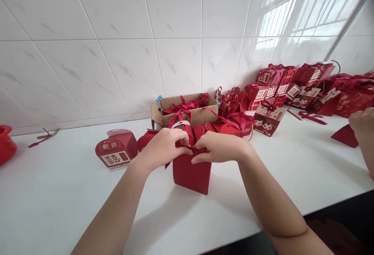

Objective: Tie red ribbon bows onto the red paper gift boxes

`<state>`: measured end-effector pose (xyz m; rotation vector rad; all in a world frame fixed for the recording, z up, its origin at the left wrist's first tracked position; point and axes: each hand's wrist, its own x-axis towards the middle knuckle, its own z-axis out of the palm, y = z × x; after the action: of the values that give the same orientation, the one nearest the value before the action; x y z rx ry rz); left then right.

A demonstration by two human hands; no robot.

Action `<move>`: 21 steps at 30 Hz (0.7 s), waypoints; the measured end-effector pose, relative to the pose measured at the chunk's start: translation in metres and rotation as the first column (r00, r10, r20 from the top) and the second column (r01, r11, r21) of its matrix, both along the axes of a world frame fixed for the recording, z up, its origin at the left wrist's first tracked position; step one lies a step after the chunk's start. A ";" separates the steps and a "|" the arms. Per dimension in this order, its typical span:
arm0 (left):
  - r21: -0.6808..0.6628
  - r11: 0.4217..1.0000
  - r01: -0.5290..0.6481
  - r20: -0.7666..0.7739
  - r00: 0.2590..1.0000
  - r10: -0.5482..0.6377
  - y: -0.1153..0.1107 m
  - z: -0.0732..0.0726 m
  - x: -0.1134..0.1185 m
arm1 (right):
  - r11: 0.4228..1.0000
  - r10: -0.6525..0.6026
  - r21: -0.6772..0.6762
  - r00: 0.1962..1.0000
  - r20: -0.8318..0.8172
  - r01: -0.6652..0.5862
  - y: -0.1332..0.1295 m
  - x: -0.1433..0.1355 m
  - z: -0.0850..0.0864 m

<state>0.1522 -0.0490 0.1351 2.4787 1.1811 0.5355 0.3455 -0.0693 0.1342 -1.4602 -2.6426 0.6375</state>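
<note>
A plain red gift box point(192, 175) stands upright on the white table in front of me, its top edge between my two hands. My left hand point(168, 146) pinches the upper left of the box, fingers curled round the top edge. From the other side my right hand point(217, 147) grips the upper right of the same edge, thumb on the near face. Both hands partly hide the box's top. To the left sits a red and white gift box point(117, 151) with white Chinese characters and a raised rounded flap.
Behind the hands, a cardboard box point(201, 116) holds red ribbons. Finished red boxes point(270, 91) with bows are piled along the wall at right. A co-worker's hand point(364, 130) holds a red piece at far right. A red container point(6, 144) stands at far left.
</note>
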 end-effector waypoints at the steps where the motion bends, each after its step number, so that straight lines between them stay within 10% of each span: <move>1: -0.024 1.000 0.005 -0.004 1.000 -0.005 0.000 0.000 -0.001 | 1.000 -0.011 -0.003 0.999 -0.035 0.011 0.002 0.000 -0.002; 7: -0.054 0.997 0.056 0.001 0.998 -0.056 -0.001 0.003 -0.002 | 0.998 -0.055 -0.014 0.923 -0.380 0.054 0.012 0.004 -0.029; 14: -0.217 0.967 0.131 0.146 0.984 -0.100 -0.009 0.003 0.005 | 0.969 -0.193 -0.078 0.521 -0.832 0.234 0.000 0.004 -0.076; 21: -0.272 0.961 0.043 0.125 0.992 -0.009 -0.014 0.002 0.007 | 0.962 -0.160 -0.027 0.480 -0.862 0.271 -0.008 0.005 -0.087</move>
<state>0.1592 -0.0635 0.1372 2.1914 1.0926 0.4741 0.3506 -0.0777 0.0469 -0.9919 -1.6289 0.8689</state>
